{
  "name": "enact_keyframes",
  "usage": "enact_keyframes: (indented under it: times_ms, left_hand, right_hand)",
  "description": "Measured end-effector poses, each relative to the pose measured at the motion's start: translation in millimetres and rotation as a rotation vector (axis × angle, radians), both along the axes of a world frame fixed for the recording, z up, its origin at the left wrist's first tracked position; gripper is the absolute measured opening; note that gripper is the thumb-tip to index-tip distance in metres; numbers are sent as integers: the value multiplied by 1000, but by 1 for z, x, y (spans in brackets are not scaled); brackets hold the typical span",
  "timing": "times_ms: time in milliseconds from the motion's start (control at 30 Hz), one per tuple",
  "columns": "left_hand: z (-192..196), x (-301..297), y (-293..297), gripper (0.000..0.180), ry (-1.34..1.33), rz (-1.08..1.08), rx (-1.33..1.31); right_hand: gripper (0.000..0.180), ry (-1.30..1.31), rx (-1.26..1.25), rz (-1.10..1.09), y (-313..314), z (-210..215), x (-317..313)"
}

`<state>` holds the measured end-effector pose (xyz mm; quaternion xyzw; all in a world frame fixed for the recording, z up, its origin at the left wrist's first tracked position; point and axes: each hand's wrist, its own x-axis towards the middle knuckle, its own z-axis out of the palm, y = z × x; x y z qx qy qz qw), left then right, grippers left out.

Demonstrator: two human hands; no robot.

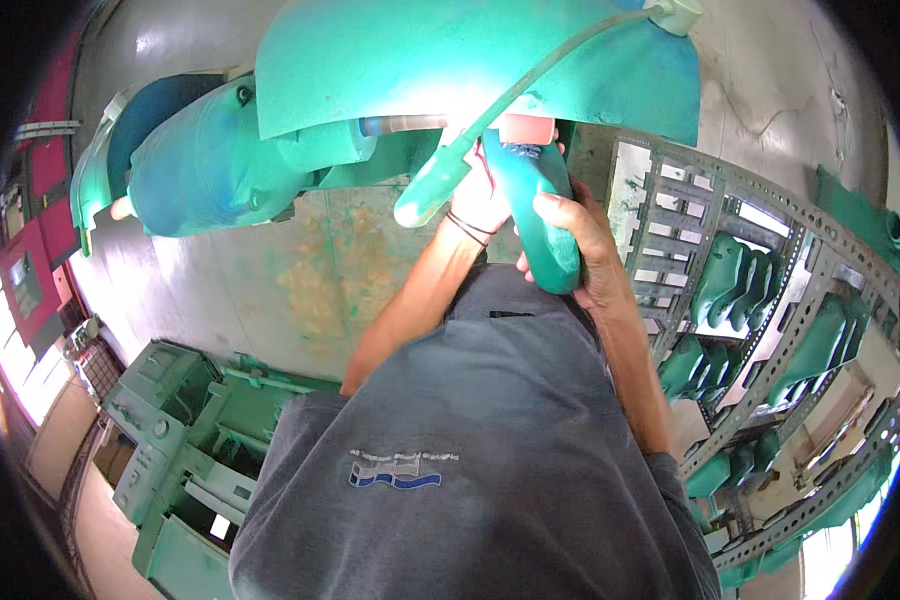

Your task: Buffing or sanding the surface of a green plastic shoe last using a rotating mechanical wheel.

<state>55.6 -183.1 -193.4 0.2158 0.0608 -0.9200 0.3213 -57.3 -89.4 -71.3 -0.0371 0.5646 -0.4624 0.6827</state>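
Note:
A green shoe last (552, 250), long and rounded at the near end, is held between my hands in front of my waist. My right hand (588, 235) is wrapped round its right side, thumb lying on top. On its left my left hand (480, 195) is closed against the last farther up; glare hides part of its fingers. The last's far end lies next to a pinkish-orange wheel or block (527, 129) under a big green hood (470, 70); whether they touch, I cannot tell. A green tube-shaped piece on a bent stem (435, 185) hangs just left of the last.
A blue-green motor-like drum (215, 155) stands at the left of the hood, joined by a shaft (405, 124). On the right, a perforated metal rack (715, 205) holds several green lasts (735, 280). A dusty green machine (185, 450) stands at lower left.

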Motion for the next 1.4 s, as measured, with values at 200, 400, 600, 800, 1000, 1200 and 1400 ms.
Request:
enact_keyframes:
  times_ms: [200,400,600,800,1000,1200,1400]
  left_hand:
    - [7,-6,-4,66,-28,112,49]
    - [14,-7,-7,62,-895,-141,-882]
    - [3,-8,-12,63,-438,93,-301]
    - [1,-10,-12,62,-287,137,-133]
    - [-7,-11,-14,60,-453,116,-221]
    - [9,-14,-13,61,-275,114,-137]
    - [3,-10,-11,63,-398,85,-246]
  right_hand:
    - [79,38,-15,42,-10,12,-7]
    - [83,25,-6,64,-12,7,-11]
    - [81,50,-10,79,-14,5,-10]
    - [74,63,-17,86,-15,2,-12]
    - [71,47,-46,88,-17,-6,-14]
    - [76,72,-37,88,-15,3,-14]
    - [83,75,-37,75,-15,10,-9]
